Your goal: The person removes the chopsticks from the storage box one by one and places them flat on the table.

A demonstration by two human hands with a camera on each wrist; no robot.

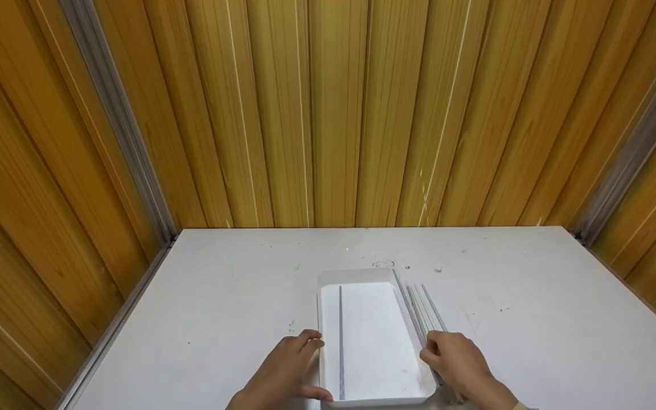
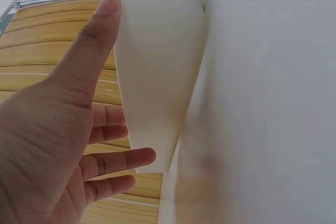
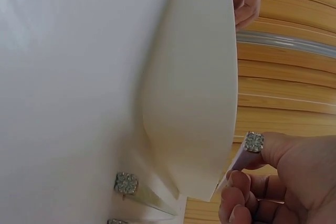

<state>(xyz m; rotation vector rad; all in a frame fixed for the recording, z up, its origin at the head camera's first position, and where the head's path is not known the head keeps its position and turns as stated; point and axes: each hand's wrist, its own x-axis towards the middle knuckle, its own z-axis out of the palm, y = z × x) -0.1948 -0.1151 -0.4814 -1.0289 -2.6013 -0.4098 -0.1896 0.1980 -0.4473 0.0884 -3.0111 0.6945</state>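
Observation:
A long white tray (image 1: 368,341) stands on the table, one grey chopstick (image 1: 341,341) lying lengthwise inside it near the left wall. At the tray's left side is my left hand (image 1: 285,370), thumb by the near left corner and extended fingertips along the outer wall. My right hand (image 1: 459,359) pinches another chopstick (image 3: 242,158) between thumb and fingers, its glittering square end showing in the right wrist view. That one slants along the tray's right rim. More chopsticks (image 1: 427,304) lie side by side on the table just right of the tray, partly hidden under the right hand.
The white table (image 1: 237,285) carries small dark marks. Wood-patterned panels (image 1: 333,114) rise behind its far edge and at both sides, with grey metal posts (image 1: 120,114) in the corners.

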